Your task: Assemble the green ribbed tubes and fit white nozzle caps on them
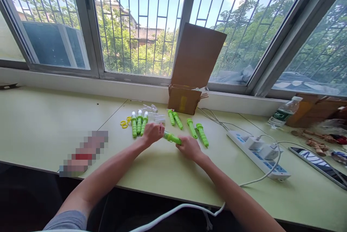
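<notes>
Between my two hands, above the table, is a green ribbed plastic tube (173, 138) with a clear section toward its left end. My left hand (153, 133) is closed around that left end, which the fingers hide. Its other end is in the closed fingers of my right hand (189, 147). Three green tubes with clear tops, among them a middle one (139, 121), lie just left of my left hand. Beyond my hands are more green tubes without clear tops, such as one at the right (202, 135). Clear plastic pieces (157, 117) lie behind my left hand.
Yellow rings (125, 122) lie left of the tubes. An open cardboard box (184, 99) stands against the sill. On the right are a power strip (258, 156) with plugs and cables, a water bottle (284, 112) and a phone (320, 165). A blurred patch (84, 154) covers something at left.
</notes>
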The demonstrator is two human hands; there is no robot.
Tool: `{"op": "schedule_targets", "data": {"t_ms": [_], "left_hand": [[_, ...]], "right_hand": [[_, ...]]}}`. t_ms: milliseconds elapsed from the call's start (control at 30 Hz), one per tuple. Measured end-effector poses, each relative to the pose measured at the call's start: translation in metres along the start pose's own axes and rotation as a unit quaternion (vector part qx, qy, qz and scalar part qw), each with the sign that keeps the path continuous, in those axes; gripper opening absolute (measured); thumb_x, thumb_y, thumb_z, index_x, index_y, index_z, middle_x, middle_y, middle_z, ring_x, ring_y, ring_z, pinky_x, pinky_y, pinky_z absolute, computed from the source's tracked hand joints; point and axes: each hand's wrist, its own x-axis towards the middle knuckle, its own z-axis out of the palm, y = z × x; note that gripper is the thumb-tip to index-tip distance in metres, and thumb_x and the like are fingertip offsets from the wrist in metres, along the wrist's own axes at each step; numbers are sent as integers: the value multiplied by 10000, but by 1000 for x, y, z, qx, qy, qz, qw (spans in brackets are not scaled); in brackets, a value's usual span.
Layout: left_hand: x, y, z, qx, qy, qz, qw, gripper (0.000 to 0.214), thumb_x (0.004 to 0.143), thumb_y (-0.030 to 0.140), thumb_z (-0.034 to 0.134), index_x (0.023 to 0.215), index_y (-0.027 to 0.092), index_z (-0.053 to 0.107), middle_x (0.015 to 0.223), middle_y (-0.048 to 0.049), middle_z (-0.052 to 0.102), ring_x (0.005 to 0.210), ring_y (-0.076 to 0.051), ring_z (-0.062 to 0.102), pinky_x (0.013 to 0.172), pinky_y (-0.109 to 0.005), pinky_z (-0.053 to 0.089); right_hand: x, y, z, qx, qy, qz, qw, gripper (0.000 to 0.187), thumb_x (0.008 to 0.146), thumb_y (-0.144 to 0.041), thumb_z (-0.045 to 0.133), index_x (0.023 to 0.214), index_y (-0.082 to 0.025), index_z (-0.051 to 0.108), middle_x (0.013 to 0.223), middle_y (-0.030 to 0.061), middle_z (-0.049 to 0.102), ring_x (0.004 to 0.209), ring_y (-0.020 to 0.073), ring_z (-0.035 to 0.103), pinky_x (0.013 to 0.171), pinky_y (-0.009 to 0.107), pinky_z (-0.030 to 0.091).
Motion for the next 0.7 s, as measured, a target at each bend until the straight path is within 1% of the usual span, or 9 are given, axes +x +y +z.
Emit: {"op": "schedule_targets", "data": {"t_ms": [133,233,300,333,400,467,600,667,700], "left_hand": [[-1,-3,-4,-14,44,92,995,436,865,252,348,557,128,631,520,-87,583,453,-136,479,517,-265,295],[-1,-6,-9,-30,70,169,983,392,840,247,370,536,145,594,502,-64,546,454,-126,455,519,-267,288],[1,-8,-11,-36,80,199,976,380,831,254,374,522,156,573,498,-57,530,463,-128,452,522,-273,286],[1,-8,-12,-36,79,207,975,377,829,255,373,521,159,568,500,-56,528,470,-131,453,524,-275,286],[2,-8,-13,-32,67,206,976,370,833,259,370,541,160,575,523,-60,541,490,-135,465,531,-274,292],[3,-6,-12,-35,43,178,982,359,844,270,368,595,156,600,578,-70,576,516,-137,483,539,-268,301],[2,0,-6,-104,-34,65,992,411,868,344,362,585,157,593,574,-62,585,500,-132,486,524,-255,304],[2,3,-2,-187,-98,1,977,502,886,410,328,507,161,543,479,-38,531,446,-122,465,496,-245,303],[1,4,-1,-235,-138,-36,961,549,894,449,299,480,164,519,436,-27,502,408,-115,446,474,-240,301]], "right_hand": [[2,5,1,144,-45,-13,988,117,711,-221,516,621,-167,565,568,-14,533,544,104,418,507,232,211],[4,9,0,271,-136,-54,951,148,708,-241,516,582,-165,512,504,-46,419,499,87,332,494,226,212],[4,9,0,301,-174,-71,935,177,724,-263,511,575,-169,492,494,-53,388,488,85,309,489,226,212],[4,9,1,288,-170,-67,940,185,730,-266,509,573,-169,493,496,-50,397,488,86,315,492,228,213],[5,7,5,213,-98,-37,972,167,736,-255,510,597,-166,532,536,-30,475,512,97,371,506,234,211],[5,7,8,102,-9,-2,995,142,756,-268,522,682,-172,597,634,7,581,578,125,451,522,248,202],[7,14,7,-59,74,1,995,212,853,-300,466,846,-192,649,790,62,661,677,173,539,551,274,197],[6,19,2,-102,107,-26,989,253,891,-278,419,900,-186,654,832,83,665,729,191,555,578,282,214],[6,21,0,-120,116,-41,985,266,900,-267,404,913,-182,656,837,90,663,747,199,557,592,285,221]]}}
